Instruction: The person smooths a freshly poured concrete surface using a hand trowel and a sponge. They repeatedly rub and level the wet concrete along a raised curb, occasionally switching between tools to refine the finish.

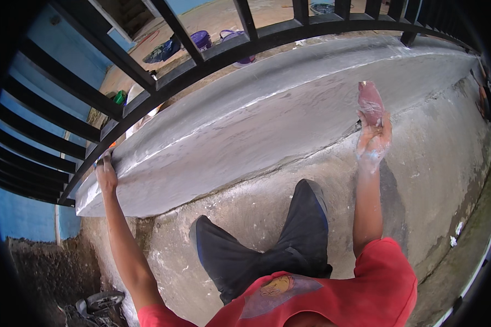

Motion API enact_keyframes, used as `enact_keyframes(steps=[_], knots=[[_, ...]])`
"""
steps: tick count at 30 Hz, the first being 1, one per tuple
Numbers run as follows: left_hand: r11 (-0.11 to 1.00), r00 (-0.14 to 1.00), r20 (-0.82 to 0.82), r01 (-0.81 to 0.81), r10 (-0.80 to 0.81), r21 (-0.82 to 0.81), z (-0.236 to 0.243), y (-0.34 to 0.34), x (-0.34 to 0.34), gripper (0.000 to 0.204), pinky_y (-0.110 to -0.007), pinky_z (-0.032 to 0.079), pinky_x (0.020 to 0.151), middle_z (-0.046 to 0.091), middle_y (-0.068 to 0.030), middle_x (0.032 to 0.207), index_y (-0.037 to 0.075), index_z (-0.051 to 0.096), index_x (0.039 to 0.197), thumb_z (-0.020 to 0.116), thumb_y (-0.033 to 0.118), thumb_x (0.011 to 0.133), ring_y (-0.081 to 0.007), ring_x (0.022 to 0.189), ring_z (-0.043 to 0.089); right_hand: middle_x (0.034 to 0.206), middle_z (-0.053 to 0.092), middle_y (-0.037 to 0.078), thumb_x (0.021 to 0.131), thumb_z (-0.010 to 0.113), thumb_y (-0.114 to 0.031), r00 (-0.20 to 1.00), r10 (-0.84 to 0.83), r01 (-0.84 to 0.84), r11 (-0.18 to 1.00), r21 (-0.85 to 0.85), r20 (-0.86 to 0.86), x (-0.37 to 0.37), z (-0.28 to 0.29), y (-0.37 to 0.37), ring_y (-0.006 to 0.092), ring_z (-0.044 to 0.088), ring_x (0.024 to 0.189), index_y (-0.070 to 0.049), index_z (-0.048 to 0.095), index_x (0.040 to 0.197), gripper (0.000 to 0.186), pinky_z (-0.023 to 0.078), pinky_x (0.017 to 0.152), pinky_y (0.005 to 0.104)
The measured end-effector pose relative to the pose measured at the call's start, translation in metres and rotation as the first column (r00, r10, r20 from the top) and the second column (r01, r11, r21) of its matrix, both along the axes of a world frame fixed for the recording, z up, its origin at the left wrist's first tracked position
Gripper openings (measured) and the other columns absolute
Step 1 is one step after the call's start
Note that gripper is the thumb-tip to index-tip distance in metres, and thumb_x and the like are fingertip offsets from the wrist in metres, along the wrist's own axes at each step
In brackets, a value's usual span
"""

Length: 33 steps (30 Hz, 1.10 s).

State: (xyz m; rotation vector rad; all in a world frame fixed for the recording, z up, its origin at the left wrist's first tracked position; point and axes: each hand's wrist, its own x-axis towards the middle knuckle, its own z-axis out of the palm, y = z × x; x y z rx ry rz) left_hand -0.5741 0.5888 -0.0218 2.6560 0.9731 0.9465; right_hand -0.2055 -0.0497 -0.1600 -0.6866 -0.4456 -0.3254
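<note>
My right hand (373, 143) is closed on a reddish piece of sandpaper (370, 103), smeared with white dust. It holds the piece against or just over the grey face of a low wall (245, 136), toward the right; whether they touch is hard to tell. White powder coats the fingers and wrist. Far to the left, my left hand (107, 173) grips the lower bar of a black metal railing (223, 57) at the wall's top edge. Its fingertips are partly hidden there.
Below the wall lies rough concrete (420, 152), where my legs in dark trousers (245, 256) are bent. Beyond the railing stand a purple bucket (201, 40) and other items. Dark tools lean at far right (485, 92). A wheel-like object (101, 302) sits at lower left.
</note>
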Motion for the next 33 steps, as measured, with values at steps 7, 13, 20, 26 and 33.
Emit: enact_keyframes(steps=[7,13,20,26,33], knots=[[0.996,0.996,0.005,-0.084,0.084,0.024,0.005,-0.008,0.000,0.048,-0.051,0.041,0.109,0.066,-0.0293,0.133,0.003,0.072,0.125,0.047,0.039,0.106,-0.0484,0.127,0.058,0.127,0.072,0.016,0.108,0.062,-0.017,0.978,-0.178,0.207,0.901,-0.381,0.111,-0.041,0.058,0.046,0.0233,0.065,0.126,0.002,0.067,0.134,0.033,0.048,0.112,0.0433],[0.987,0.982,-0.099,-0.156,0.159,0.044,0.006,-0.007,-0.002,0.059,-0.055,0.045,0.103,0.069,-0.0337,0.121,-0.001,0.074,0.116,0.043,0.048,0.106,-0.0511,0.117,0.062,0.146,0.067,0.009,0.108,0.060,-0.017,0.523,-0.198,0.845,-0.006,-0.534,0.829,-0.063,0.085,0.119,0.0257,0.057,0.142,-0.011,0.067,0.143,0.036,0.032,0.124,0.0498],[1.000,0.997,-0.073,-0.029,0.029,0.002,0.014,-0.021,-0.012,0.061,-0.058,0.031,0.117,0.067,-0.0332,0.127,-0.002,0.073,0.119,0.038,0.046,0.105,-0.0503,0.124,0.059,0.150,0.064,0.008,0.111,0.053,-0.031,0.703,-0.246,0.689,0.002,-0.724,0.668,-0.088,0.089,0.177,0.0260,0.053,0.146,-0.017,0.064,0.147,0.040,0.025,0.125,0.0530],[0.999,0.999,-0.051,-0.001,0.003,0.033,0.014,0.101,-0.118,0.055,-0.052,0.043,0.107,0.071,-0.0310,0.119,0.000,0.073,0.119,0.041,0.042,0.105,-0.0503,0.119,0.062,0.155,0.059,0.008,0.114,0.043,-0.038,0.622,-0.416,0.723,-0.021,-0.690,0.664,-0.152,0.073,0.264,0.0241,0.047,0.150,-0.019,0.061,0.150,0.045,0.019,0.126,0.0521],[0.996,0.993,-0.093,0.067,-0.071,-0.050,0.014,0.142,-0.157,0.059,-0.053,0.043,0.107,0.067,-0.0317,0.129,0.003,0.071,0.129,0.036,0.045,0.107,-0.0512,0.125,0.059,0.162,0.051,-0.003,0.112,0.043,-0.040,0.661,0.066,0.737,0.131,-0.663,0.747,-0.418,0.067,0.538,0.0167,0.035,0.157,-0.031,0.043,0.162,0.050,0.001,0.127,0.0664]])
